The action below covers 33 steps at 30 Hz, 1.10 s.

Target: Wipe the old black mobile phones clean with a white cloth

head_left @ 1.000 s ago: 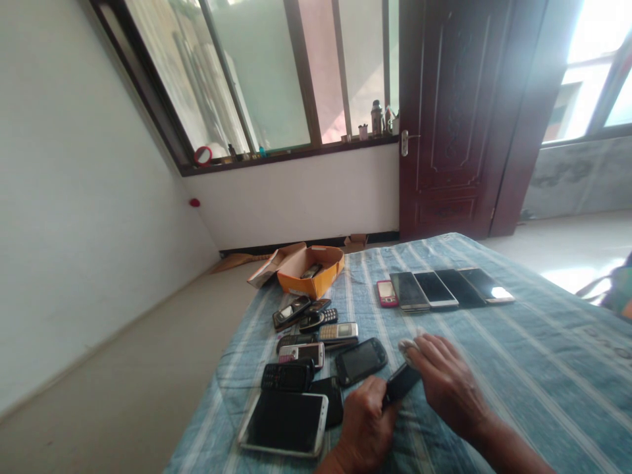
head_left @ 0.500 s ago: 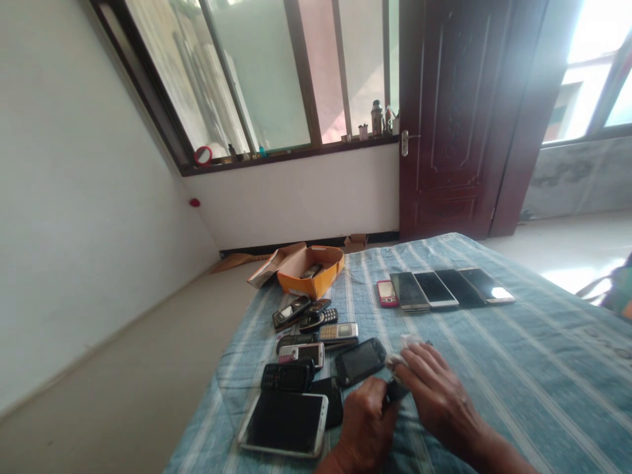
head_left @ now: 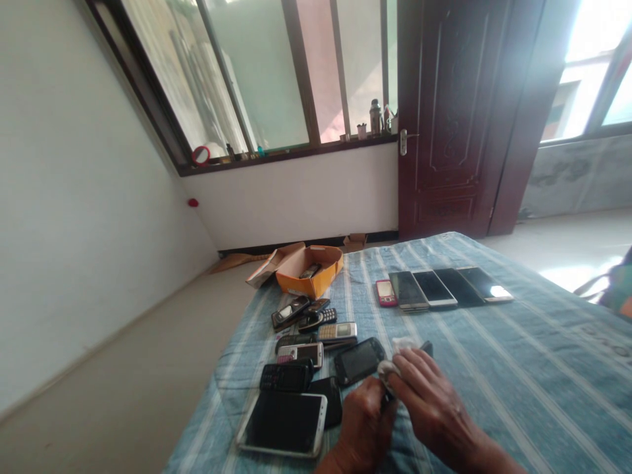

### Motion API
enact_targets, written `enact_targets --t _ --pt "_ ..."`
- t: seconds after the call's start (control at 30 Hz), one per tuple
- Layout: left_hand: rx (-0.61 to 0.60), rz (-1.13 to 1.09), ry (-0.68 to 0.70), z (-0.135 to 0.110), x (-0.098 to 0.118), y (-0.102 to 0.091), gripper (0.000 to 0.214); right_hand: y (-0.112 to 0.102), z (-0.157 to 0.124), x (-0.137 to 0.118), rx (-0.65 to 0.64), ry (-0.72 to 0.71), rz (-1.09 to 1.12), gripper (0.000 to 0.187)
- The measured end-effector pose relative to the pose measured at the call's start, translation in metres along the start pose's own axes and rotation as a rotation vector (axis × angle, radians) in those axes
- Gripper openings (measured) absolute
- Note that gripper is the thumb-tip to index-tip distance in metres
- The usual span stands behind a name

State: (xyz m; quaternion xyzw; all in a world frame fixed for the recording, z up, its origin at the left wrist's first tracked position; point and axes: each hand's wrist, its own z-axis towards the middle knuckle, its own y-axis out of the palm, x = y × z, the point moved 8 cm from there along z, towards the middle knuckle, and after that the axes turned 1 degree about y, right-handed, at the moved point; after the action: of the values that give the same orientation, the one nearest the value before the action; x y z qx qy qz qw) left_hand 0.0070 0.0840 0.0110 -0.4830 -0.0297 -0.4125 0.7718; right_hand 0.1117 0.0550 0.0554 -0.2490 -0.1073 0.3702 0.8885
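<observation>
My left hand (head_left: 366, 416) is closed around one end of a dark mobile phone (head_left: 427, 348), whose far end sticks out past my right fingers. My right hand (head_left: 434, 398) presses a crumpled white tissue (head_left: 389, 370) onto that phone, hiding most of it. Just left of the tissue lies a black touchscreen phone (head_left: 360, 361). A dark phone (head_left: 328, 400) is partly covered by a large white-framed phone (head_left: 282, 422), close to my left wrist.
Several old keypad phones (head_left: 285, 377) lie in a loose group leading to an open orange box (head_left: 316, 287) with a phone inside. Farther right, a small pink phone (head_left: 386, 293) and several smartphones (head_left: 434, 288) form a row on the striped blue cloth (head_left: 513, 368).
My right hand and the tissue have slid a little left, toward my left hand. More of the held phone's far end now shows. My left hand has hardly moved.
</observation>
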Motion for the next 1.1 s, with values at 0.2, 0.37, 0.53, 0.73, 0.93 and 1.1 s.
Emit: enact_targets --t 0.2,0.37,0.53,0.73,0.93,1.1 --pt "-0.077 0.076 -0.066 0.001 -0.002 0.002 0.008 0.001 -0.004 0.030 -0.027 0.084 -0.030 0.026" --pt "-0.124 0.102 -0.130 0.000 -0.006 0.005 0.011 -0.001 -0.009 0.055 -0.010 0.166 -0.137 0.024" --pt "-0.130 0.088 -0.125 0.000 -0.007 0.006 0.008 -0.002 -0.007 0.045 0.003 0.151 -0.124 0.024" --pt "-0.069 0.058 -0.070 0.000 -0.003 0.002 0.008 0.003 -0.003 0.012 -0.040 0.036 0.008 0.028" --pt "-0.116 0.089 -0.100 0.000 -0.003 0.003 0.007 0.001 -0.007 0.038 -0.015 0.132 -0.067 0.025" --pt "-0.102 0.070 -0.097 -0.001 -0.005 0.004 0.005 -0.001 -0.005 0.030 0.006 0.110 -0.060 0.026"
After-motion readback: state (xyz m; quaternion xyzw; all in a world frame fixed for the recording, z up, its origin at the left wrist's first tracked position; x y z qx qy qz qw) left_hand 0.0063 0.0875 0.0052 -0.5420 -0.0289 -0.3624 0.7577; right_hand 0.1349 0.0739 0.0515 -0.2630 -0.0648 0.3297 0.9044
